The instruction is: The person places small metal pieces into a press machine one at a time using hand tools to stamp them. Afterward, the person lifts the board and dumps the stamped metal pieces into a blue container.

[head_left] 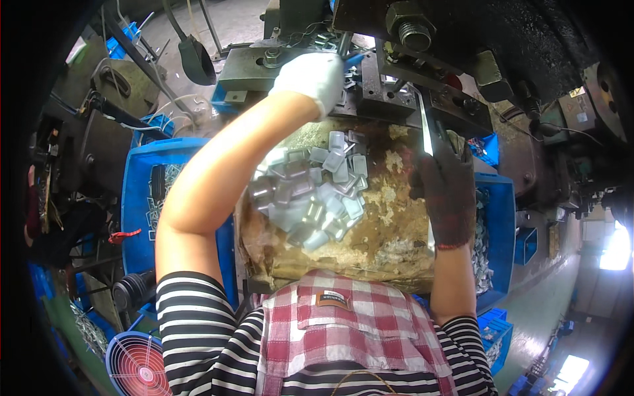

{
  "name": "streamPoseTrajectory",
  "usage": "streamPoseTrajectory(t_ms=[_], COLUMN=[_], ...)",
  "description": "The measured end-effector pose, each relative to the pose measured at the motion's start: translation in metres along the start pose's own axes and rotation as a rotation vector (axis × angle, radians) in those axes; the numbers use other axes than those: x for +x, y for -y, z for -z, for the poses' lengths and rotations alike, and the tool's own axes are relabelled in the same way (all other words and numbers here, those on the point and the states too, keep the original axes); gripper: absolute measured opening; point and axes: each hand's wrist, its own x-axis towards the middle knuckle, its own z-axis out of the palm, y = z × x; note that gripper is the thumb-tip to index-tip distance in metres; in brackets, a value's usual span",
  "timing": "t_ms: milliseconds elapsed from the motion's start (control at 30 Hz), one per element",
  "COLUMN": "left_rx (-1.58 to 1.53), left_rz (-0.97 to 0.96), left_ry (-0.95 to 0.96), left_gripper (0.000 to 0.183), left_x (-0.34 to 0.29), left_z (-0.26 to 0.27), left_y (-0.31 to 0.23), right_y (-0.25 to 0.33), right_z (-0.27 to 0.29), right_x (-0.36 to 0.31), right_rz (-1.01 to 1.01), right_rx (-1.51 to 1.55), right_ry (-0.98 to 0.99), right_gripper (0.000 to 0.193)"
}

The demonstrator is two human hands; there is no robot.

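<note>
My left hand, in a white glove, reaches to the near side of the press die. Its fingers are closed beside a dark post and a blue piece; what they hold is hidden. My right hand, in a dark glove, is wrapped round a long thin metal tool, whose tip points into the die. Between my arms, a heap of small shiny rectangular metal cups lies on a worn, stained work surface.
Blue bins with metal parts stand on the left and right. Heavy machine parts with a large bolt overhang the die at upper right. A round red fan sits at lower left. A dark lamp-like head hangs at upper left.
</note>
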Motion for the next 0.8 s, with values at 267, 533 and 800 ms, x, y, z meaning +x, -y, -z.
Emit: streamPoseTrajectory(t_ms=[267, 533, 800], left_rx=[-0.043, -0.086, -0.096], left_rz=[-0.100, -0.033, 0.042], left_ry=[0.306, -0.080, 0.194], left_gripper=[0.022, 0.029, 0.027], left_x=[-0.082, -0.110, -0.107], left_z=[-0.024, -0.060, -0.049], left_y=[0.054, 0.066, 0.062], right_y=[-0.017, -0.014, -0.033], right_z=[-0.026, -0.010, 0.000], right_x=[0.026, 0.014, -0.046], right_rz=[0.102, 0.141, 0.074], right_rx=[-0.014, -0.005, 0.081], right_ry=[-0.014, -0.119, -0.075], right_gripper=[0.038, 0.038, 0.039])
